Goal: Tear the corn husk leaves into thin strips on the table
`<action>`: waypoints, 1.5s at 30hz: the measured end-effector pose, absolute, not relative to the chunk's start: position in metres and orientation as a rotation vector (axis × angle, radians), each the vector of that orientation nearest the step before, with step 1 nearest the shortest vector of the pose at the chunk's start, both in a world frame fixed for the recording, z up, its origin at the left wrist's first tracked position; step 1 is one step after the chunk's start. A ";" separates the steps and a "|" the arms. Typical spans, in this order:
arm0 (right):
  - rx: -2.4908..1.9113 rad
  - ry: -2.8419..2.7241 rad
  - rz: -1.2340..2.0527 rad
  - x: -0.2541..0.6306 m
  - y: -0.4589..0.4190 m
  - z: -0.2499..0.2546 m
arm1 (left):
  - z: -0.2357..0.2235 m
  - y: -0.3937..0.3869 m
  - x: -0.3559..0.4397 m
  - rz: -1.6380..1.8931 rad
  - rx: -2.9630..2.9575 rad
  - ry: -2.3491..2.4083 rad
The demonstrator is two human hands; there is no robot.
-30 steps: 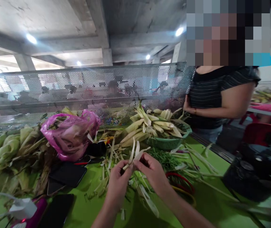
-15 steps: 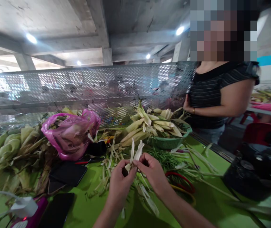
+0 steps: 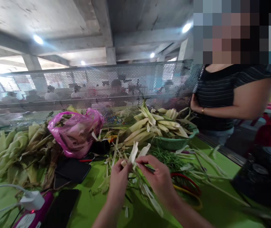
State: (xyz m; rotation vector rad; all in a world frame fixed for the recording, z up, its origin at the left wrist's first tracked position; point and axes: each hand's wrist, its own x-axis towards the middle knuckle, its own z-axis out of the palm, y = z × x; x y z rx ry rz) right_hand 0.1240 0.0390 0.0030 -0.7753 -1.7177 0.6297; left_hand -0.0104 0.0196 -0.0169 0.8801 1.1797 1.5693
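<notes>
Over the near middle of the green table, my left hand (image 3: 118,180) pinches a pale corn husk (image 3: 133,153) between thumb and fingers, its white strips pointing up. Close beside it, my right hand (image 3: 156,174) has thumb and forefinger pressed together at the husk's right strip. Loose husk shreds (image 3: 152,199) lie on the table below both hands. Just beyond are a pile of green leafy bits (image 3: 170,161) and a green basin (image 3: 171,144) heaped with pale husks (image 3: 159,122), which spill over its left side.
Left of my hands sit a pink plastic bag (image 3: 78,133), a husk heap (image 3: 19,148), dark phones (image 3: 73,171) and a purple power strip (image 3: 34,212). Red and yellow handles (image 3: 187,186) lie right. A person in a striped top (image 3: 221,95) stands by a perforated metal screen (image 3: 126,85).
My right hand has moved slightly away from my left, and the husk's strips have spread apart. The whole view has shifted a little, with things now farther right in the picture.
</notes>
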 end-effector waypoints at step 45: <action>-0.916 -1.519 1.101 0.120 0.038 0.010 | -0.008 0.013 -0.011 1.615 0.930 1.110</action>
